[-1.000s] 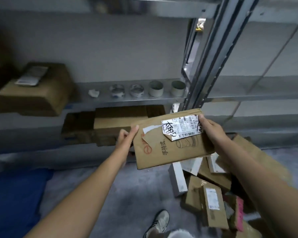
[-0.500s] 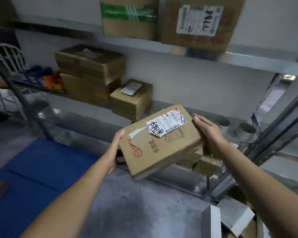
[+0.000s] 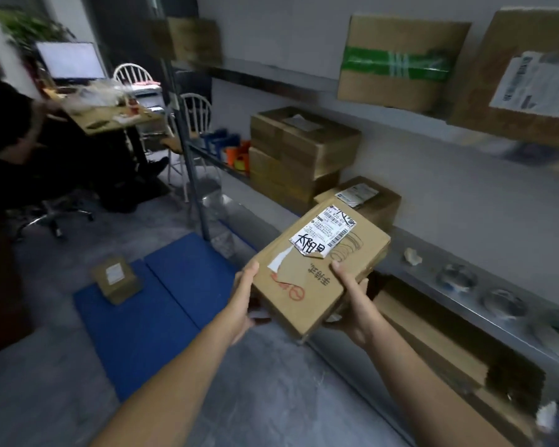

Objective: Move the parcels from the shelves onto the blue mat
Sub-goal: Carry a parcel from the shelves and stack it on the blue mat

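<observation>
I hold a flat brown cardboard parcel (image 3: 317, 272) with a white shipping label in front of me, tilted. My left hand (image 3: 244, 301) grips its near left edge, thumb on top. My right hand (image 3: 349, 304) grips its near right edge, thumb on top and fingers under it. The blue mat (image 3: 162, 304) lies on the grey floor to the lower left, with one small brown parcel (image 3: 117, 279) on it. More parcels sit on the shelves: a stack (image 3: 300, 153), a small box (image 3: 368, 201) behind the held one, and boxes on the upper shelf (image 3: 397, 59).
A metal shelf upright (image 3: 191, 162) stands beside the mat's far corner. Tape rolls (image 3: 501, 301) lie along the steel shelf at right. A seated person (image 3: 10, 143), a desk (image 3: 110, 117) and white chairs (image 3: 191, 108) fill the far left.
My view has swung left along the shelves, bringing the blue mat and its small parcel into sight. Both hands shifted to the parcel's near end and still hold it.
</observation>
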`<state>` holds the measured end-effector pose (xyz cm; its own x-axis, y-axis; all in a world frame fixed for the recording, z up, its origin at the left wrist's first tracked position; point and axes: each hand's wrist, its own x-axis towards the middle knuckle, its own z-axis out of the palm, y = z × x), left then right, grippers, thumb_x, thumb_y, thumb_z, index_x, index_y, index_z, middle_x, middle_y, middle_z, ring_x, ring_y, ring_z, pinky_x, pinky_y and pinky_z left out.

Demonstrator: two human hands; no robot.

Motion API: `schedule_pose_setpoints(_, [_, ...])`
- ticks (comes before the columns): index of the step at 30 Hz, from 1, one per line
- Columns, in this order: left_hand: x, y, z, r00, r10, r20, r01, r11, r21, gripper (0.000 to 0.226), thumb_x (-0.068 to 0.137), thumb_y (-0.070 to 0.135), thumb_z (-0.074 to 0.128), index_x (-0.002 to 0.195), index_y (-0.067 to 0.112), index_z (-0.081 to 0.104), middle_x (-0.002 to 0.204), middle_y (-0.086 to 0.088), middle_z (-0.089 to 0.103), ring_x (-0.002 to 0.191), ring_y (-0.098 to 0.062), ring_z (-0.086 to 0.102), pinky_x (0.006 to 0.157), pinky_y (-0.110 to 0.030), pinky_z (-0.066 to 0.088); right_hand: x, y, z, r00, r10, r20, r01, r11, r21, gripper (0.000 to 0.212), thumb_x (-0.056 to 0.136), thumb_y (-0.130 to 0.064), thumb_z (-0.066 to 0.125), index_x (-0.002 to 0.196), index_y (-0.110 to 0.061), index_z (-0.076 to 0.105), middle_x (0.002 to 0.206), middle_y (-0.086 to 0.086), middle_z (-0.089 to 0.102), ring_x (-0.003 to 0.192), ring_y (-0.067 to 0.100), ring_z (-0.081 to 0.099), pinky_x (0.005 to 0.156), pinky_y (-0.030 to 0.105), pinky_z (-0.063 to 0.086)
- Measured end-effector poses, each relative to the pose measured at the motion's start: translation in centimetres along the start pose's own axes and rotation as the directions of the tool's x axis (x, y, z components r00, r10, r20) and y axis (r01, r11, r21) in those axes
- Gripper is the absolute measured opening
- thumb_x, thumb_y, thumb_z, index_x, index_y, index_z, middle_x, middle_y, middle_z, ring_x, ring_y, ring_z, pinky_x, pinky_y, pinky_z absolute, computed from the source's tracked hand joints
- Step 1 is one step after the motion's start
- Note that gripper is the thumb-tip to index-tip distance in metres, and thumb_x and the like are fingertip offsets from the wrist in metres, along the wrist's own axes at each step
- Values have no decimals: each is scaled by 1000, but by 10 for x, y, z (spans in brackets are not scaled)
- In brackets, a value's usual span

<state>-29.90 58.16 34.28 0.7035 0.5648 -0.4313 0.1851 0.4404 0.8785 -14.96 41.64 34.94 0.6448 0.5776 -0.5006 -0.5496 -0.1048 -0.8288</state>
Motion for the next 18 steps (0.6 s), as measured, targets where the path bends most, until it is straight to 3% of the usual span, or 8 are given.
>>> schedule_pose_setpoints(2, [1, 5, -19, 999, -32, -28, 36, 992, 124, 42, 84, 76, 41, 114, 48, 50, 130, 4, 52, 114, -14, 52, 93, -49, 48, 9, -6, 7, 1000, -16, 25, 17, 999, -38, 122, 57, -70, 81, 148, -44, 6, 128, -2, 64, 112, 30, 63, 84, 65, 51])
schedule_pose_setpoints(3, [5, 6, -30, 997, -40, -63, 52, 982, 184, 48, 89, 72, 35, 117, 39, 55, 135, 0, 51, 122, -16, 49, 106, -49, 38, 13, -10, 11, 999, -13, 47, 17, 997, -78, 117, 58, -70, 80, 147, -47, 8, 127, -2, 65, 111, 29, 64, 85, 63, 51])
schedule_pose_setpoints(5, [13, 12, -48, 987, -23, -159, 64, 965, 256, 66, 97, 64, 28, 126, 14, 59, 141, -13, 52, 132, -27, 45, 116, -45, 28, 20, -17, 25, 991, -10, 133, 33, 985, -170, 100, 62, -72, 75, 143, -53, 19, 125, -1, 66, 103, 26, 67, 81, 51, 56])
schedule_pose_setpoints(7, [12, 20, -57, 978, 16, -209, 32, 974, 225, 60, 99, 58, 30, 136, 18, 54, 139, -9, 55, 129, -26, 51, 115, -44, 33, 28, -20, 46, 966, -32, 255, 93, 969, -230, 77, 69, -73, 68, 135, -58, 31, 122, 2, 69, 97, 24, 70, 76, 41, 56])
schedule_pose_setpoints(11, [10, 27, -81, 955, 28, -297, -4, 997, 82, 53, 98, 60, 31, 129, 29, 61, 120, -1, 69, 113, -21, 63, 108, -43, 42, 56, -22, 102, 926, -69, 372, 175, 950, -259, 69, 80, -71, 60, 140, -50, 34, 125, 2, 67, 114, 31, 65, 102, 57, 45])
schedule_pose_setpoints(15, [20, 31, -126, 912, -38, -408, 30, 999, -26, 65, 91, 72, 29, 119, 27, 67, 111, -3, 72, 105, -22, 67, 99, -41, 49, 90, -14, 174, 911, -42, 411, 181, 935, -306, 56, 88, -68, 49, 139, -44, 44, 117, 5, 71, 105, 30, 69, 96, 57, 51])
schedule_pose_setpoints(18, [36, 39, -172, 856, -48, -515, 45, 999, -18, 65, 89, 74, 31, 120, 28, 64, 113, 0, 70, 101, -19, 65, 82, -33, 50, 119, 5, 226, 917, -16, 399, 161, 929, -334, 48, 89, -68, 47, 132, -46, 51, 114, 4, 73, 103, 28, 70, 95, 55, 52])
